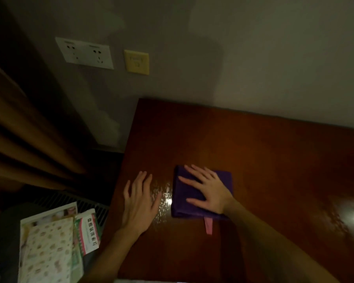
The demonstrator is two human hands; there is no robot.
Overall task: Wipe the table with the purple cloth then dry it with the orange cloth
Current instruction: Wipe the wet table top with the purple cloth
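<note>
A right hand (209, 192), fingers (189, 180) spread, presses a folded purple cloth (200, 193) on a wooden desk (274, 160). The left hand (139, 199) rests flat beside wet streaks. Wiping seems underway; no orange cloth visible.

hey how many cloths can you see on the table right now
1: the folded purple cloth lies on the wooden table near its left side, under the right hand. No orange cloth shows; it may be out of frame.

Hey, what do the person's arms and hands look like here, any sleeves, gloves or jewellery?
Both forearms are bare as far as the frame shows, with no sleeve in view. The left hand and right hand wear no gloves. No ring, watch or bracelet shows, though the dim light could hide small details.
</note>
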